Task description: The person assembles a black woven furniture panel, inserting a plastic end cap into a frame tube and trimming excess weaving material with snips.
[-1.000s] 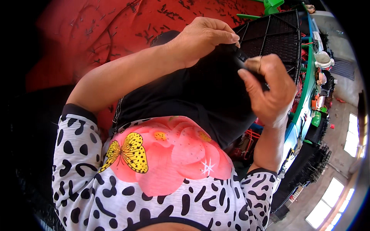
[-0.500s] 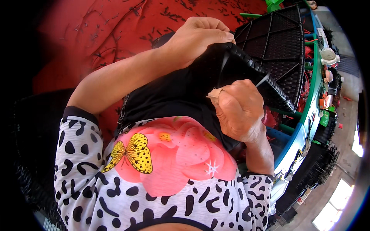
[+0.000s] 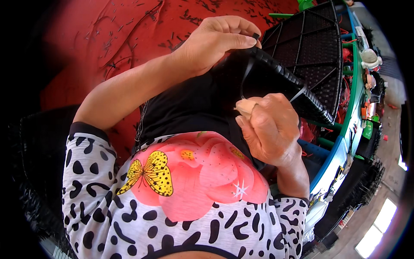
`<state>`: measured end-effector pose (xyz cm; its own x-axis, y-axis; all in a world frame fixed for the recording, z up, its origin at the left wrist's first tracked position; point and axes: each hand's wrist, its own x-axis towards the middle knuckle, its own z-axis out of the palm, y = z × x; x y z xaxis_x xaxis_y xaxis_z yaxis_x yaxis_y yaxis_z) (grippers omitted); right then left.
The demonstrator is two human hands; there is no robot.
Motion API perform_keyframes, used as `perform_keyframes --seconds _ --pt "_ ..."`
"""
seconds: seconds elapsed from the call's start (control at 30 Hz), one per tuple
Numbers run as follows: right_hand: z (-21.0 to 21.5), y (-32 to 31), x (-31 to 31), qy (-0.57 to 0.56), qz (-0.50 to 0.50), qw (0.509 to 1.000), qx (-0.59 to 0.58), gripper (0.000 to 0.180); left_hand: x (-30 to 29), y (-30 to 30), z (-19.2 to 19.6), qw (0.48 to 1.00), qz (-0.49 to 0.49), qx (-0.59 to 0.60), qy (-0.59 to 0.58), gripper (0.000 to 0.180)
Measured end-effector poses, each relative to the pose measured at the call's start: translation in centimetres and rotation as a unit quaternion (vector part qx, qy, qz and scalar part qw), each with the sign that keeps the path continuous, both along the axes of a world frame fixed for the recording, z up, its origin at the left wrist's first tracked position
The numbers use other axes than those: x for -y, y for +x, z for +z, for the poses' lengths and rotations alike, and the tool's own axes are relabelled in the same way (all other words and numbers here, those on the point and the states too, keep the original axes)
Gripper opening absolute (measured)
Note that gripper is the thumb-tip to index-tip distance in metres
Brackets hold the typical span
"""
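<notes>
My left hand [image 3: 213, 41] pinches between thumb and fingers at the upper corner of a black wrapped frame edge [image 3: 286, 77]. A short black strip end [image 3: 256, 36] sticks up past its thumb. Closed into a fist, my right hand [image 3: 271, 129] is in front of my lap, with a beige wrap [image 3: 246, 107] around one finger. A glossy black plastic strip [image 3: 244, 82] runs from the frame edge down to this fist, and another shiny bit of strip [image 3: 298, 93] shows to its right. Behind the edge stands a black woven panel [image 3: 317, 54] with crossing bars.
Cut black strip pieces litter the red floor covering [image 3: 129, 26]. At the right curves a green and blue rail [image 3: 354, 99], with a white-and-beige object [image 3: 369, 58] beyond it. A green object [image 3: 306, 4] is at the top; dark bristly material [image 3: 30, 172] lies at the left.
My right hand has shifted slightly down and right, still closed. A strip end now shows above my left thumb. The panel has barely moved.
</notes>
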<state>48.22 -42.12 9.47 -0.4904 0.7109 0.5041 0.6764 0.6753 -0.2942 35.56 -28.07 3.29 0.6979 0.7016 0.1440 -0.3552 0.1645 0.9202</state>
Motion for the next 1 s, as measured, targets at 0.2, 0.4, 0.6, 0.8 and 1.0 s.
perform_keyframes --seconds 0.2,0.4,0.6,0.8,1.0 --pt "-0.3 0.2 0.4 -0.005 -0.009 1.0 -0.006 0.027 0.3 0.0 0.1 0.98 0.068 -0.007 0.187 0.024" --pt "-2.4 -0.4 1.0 0.023 -0.023 0.999 0.008 0.026 -0.1 -0.9 0.1 0.937 0.04 -0.057 0.343 0.018" --pt "-3.0 -1.7 1.5 -0.003 -0.027 0.999 0.032 0.027 -0.8 -1.8 1.0 0.955 0.007 -0.184 0.231 0.02" --pt "-1.8 -1.9 1.4 -0.028 -0.028 0.998 0.053 0.027 -0.4 -1.7 2.5 0.934 -0.002 -0.225 0.277 0.04" --pt "1.7 0.9 -0.9 0.009 -0.072 0.996 -0.056 0.019 0.1 -0.8 2.3 0.887 0.149 -0.223 0.375 0.039"
